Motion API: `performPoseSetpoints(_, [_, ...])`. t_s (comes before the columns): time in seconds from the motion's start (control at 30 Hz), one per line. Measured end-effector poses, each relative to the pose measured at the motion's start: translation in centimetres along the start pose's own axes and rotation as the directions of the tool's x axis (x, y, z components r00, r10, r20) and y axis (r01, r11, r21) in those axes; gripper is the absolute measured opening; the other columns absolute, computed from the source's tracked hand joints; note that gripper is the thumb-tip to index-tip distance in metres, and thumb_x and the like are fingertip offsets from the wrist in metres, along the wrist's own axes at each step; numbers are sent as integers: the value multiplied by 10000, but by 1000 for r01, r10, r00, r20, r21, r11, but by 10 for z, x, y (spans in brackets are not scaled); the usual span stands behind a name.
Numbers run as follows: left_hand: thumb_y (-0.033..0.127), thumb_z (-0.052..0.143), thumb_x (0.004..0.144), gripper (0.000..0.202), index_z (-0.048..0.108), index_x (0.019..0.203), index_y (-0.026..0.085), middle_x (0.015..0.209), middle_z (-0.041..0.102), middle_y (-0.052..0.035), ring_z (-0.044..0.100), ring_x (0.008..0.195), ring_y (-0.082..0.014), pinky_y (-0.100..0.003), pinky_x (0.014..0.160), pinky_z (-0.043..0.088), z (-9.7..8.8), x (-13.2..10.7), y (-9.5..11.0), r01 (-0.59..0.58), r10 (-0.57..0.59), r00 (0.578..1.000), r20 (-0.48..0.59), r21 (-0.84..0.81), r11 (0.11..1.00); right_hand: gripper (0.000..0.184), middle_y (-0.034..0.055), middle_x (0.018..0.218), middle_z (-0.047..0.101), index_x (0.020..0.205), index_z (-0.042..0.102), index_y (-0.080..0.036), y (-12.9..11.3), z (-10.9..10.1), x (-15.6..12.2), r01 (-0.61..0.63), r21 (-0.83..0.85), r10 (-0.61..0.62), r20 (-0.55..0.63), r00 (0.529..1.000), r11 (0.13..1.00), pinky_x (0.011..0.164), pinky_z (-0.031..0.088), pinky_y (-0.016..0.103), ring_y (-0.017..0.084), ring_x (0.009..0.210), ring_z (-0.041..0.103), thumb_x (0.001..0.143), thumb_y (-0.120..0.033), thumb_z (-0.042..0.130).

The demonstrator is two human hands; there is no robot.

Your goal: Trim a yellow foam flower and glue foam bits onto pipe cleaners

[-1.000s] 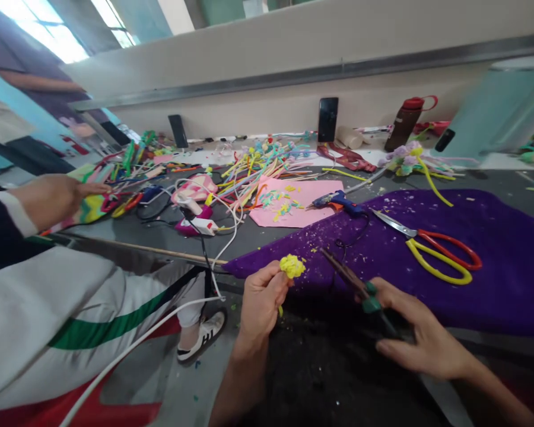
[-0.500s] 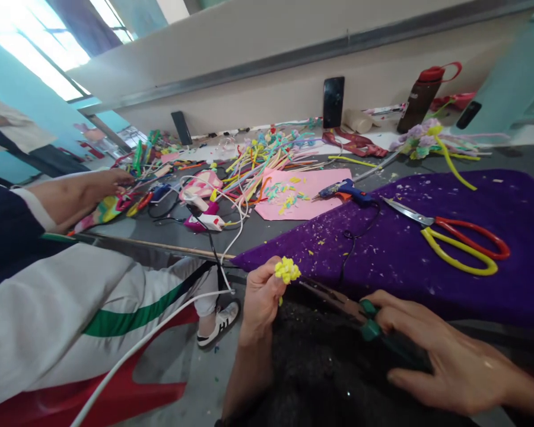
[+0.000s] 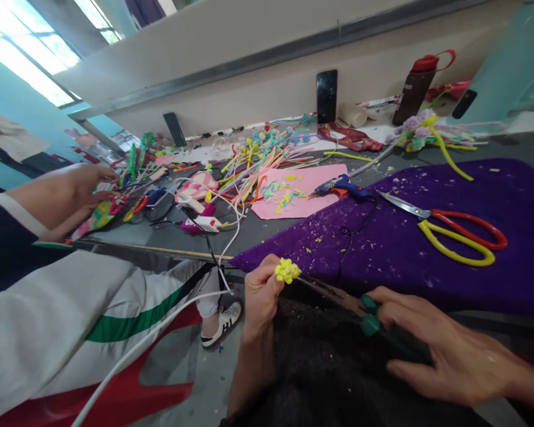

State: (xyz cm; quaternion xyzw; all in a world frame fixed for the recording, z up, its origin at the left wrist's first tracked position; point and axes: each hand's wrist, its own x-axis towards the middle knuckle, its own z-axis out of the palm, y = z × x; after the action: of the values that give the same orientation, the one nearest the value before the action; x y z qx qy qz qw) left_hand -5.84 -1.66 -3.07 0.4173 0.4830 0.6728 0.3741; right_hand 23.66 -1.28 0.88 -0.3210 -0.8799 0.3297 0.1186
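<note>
My left hand is closed in a pinch on a small yellow fuzzy flower piece, held upright at the near edge of a purple felt cloth. My right hand grips green-handled scissors. Their thin dark blades reach left and touch the base of the yellow piece. Both hands hover over my dark-clothed lap.
Red-and-yellow scissors and a blue glue gun lie on the purple cloth. Beyond are a pink sheet, a heap of coloured pipe cleaners, a phone and a bottle. Another person sits at left, hands on the table.
The scissor blades have swung down and left until they meet the yellow piece. The view has tilted and shifted slightly. The neighbour's hand has moved a little on the table.
</note>
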Motion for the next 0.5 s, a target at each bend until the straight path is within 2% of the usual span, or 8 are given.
performPoseSetpoints(0.23, [335,723,691,169,717,672,168,703,567,-31,470,595,-105,-226,528,368,-2,0,1,-24,23,997,70,11,1000,331,108,1320,532,1021,604,-227,-3,-2,4,-10,-24,11,45,999,1000,913,513,425,308,1192,525,699,-284,655])
performPoseSetpoints(0.37, [377,718,688,229,702,629,157,673,557,-35,468,590,-112,-229,518,362,2,0,4,-41,38,997,64,57,998,281,98,1270,561,974,601,-221,-6,-6,8,7,-9,-7,51,999,1000,894,521,396,289,1150,553,700,-260,647])
performPoseSetpoints(0.5, [423,711,685,274,690,604,162,640,542,-27,473,580,-114,-232,516,368,7,1,5,-77,73,996,42,93,993,204,83,1135,616,892,585,-210,-13,-12,12,33,-24,-31,76,997,999,842,534,346,247,1040,602,694,-218,635])
